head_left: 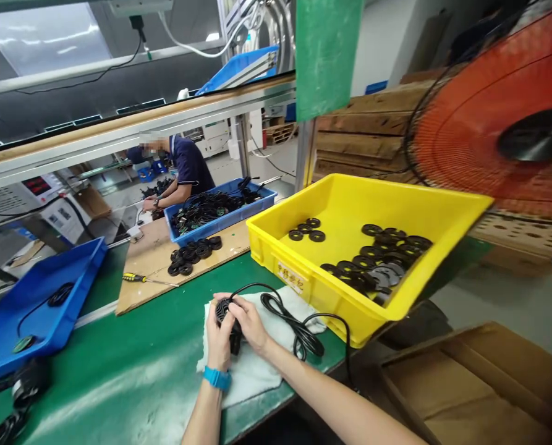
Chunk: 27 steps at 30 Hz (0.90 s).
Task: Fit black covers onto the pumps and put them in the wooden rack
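Both my hands close around a round black ribbed part (223,309) above a white cloth (261,371) on the green table. My left hand (219,337), with a blue band at the wrist, grips its left side. My right hand (252,324) holds it from the right, thumb near its centre. Much of the part is hidden by my fingers. From it a black cable (298,327) runs over the cloth in loose coils and drops past the table edge. Just beyond the cloth stands a yellow bin (276,253) with several black rings (371,253) inside.
A blue tray (83,296) sits at the left with a corded part. Behind, a wooden board (150,247) bears a screwdriver (139,278), black rings (195,253) and a blue bin (224,216) of cables. An orange fan (465,105) stands right; a co-worker (187,164) works beyond.
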Available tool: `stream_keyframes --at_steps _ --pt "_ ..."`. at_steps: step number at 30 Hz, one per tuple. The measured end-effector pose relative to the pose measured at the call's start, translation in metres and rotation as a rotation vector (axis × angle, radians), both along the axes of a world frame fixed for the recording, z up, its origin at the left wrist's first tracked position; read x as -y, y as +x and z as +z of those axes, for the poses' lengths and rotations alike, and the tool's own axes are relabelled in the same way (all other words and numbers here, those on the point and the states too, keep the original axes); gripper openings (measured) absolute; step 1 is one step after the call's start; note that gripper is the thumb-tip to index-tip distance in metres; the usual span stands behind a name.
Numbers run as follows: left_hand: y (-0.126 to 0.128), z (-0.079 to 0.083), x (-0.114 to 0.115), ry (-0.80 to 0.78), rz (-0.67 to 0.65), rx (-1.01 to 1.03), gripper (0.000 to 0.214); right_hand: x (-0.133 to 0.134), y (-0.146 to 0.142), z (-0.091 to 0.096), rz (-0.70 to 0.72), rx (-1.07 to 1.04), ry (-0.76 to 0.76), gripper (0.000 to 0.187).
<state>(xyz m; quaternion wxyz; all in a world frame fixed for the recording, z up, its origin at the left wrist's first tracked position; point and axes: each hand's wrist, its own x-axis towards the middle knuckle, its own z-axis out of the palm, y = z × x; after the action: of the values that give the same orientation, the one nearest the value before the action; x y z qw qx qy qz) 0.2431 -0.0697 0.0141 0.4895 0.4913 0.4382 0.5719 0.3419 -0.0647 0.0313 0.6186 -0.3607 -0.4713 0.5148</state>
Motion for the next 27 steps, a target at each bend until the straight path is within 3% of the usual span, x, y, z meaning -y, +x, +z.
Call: stream_keyframes --at_steps 6,16,20,23,27 --pt "-0.002 -0.008 -0.001 -0.01 -0.06 0.047 0.046 0.0 0.005 -0.001 0.105 -0.048 -0.08 0.037" --pt "-0.003 -0.007 -0.006 -0.014 -0.076 0.064 0.047 -0.004 -0.001 -0.011 0.044 -0.022 -0.067 0.035" --pt "-0.005 -0.001 -0.005 0.044 -0.094 0.012 0.047 -0.005 -0.003 -0.012 0.0 0.014 -0.037 0.045" --pt "-0.004 0.005 -0.005 0.073 -0.093 -0.013 0.053 -0.01 -0.004 -0.016 -0.007 -0.005 -0.077 0.063" --pt "-0.006 0.011 -0.007 0.029 -0.063 0.154 0.059 -0.008 -0.002 -0.018 -0.055 0.006 -0.077 0.072"
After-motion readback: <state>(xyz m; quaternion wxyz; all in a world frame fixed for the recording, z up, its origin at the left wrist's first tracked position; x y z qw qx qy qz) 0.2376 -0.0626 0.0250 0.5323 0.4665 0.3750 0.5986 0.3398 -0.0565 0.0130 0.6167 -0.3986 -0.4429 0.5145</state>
